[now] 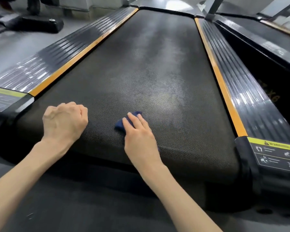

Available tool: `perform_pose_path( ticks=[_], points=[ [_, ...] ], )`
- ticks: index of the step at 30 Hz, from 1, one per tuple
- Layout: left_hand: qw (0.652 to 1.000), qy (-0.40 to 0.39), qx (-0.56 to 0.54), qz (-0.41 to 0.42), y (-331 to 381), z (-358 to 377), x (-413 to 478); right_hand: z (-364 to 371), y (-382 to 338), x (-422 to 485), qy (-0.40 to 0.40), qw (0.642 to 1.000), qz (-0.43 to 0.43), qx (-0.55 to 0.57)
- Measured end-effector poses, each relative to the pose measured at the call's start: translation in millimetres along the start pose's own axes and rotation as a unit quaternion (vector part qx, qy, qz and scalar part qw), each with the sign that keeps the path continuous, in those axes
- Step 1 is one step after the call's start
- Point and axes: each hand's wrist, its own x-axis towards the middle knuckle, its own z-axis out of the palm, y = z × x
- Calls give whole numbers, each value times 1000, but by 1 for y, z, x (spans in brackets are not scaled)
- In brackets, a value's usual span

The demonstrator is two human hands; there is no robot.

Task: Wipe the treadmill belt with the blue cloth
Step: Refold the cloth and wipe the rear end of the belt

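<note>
- The treadmill belt (149, 47) is black and finely textured, running away from the camera between two orange strips, one on the left (84, 52) and one on the right (216, 71).
- A pale, hazy patch (167, 81) runs down the middle of the belt.
- The blue cloth (120, 126) lies bunched on the belt close to its near edge, about midway across the width.
- The right hand (138, 136) lies on top of the cloth and presses it to the belt. Its fingers (132, 118) are stretched out nearly straight over the cloth, not wrapped round it. Only the cloth's left and far edges show past them.
- The left hand (64, 121) is clenched into a fist, grasping nothing. It rests on the belt near the near left corner, apart from the cloth.
- Ribbed dark side rails flank the belt outside the orange strips, left (54, 59) and right (244, 84).
- A yellow-topped warning label (278, 154) sits on the near end of the right rail. A similar label (2, 97) sits on the left.
- A second treadmill (266, 44) stands just beside the right rail.
- Dark floor (74, 206) lies below the near edge.
</note>
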Motion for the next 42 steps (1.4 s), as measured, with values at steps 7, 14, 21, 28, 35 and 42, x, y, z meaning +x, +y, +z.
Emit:
perform_pose_path(
  ticks=[7,14,21,28,35,42],
  points=[
    [1000,11,-6,-15,2,8,6,-66,145,-21,-16,961,258,-97],
    [998,26,-37,-32,0,10,5,-72,125,-49,46,973,213,-77],
    [998,30,-46,-36,-8,14,2,-68,135,-15,61,964,253,-64],
    [981,6,-185,-64,-31,13,9,-47,88,-33,67,963,245,-86],
    [979,22,-185,-83,-63,11,6,31,-50,46,-96,994,42,9],
    [977,29,-196,-77,-111,-13,-5,92,-167,87,-150,976,-156,-7]
  ],
)
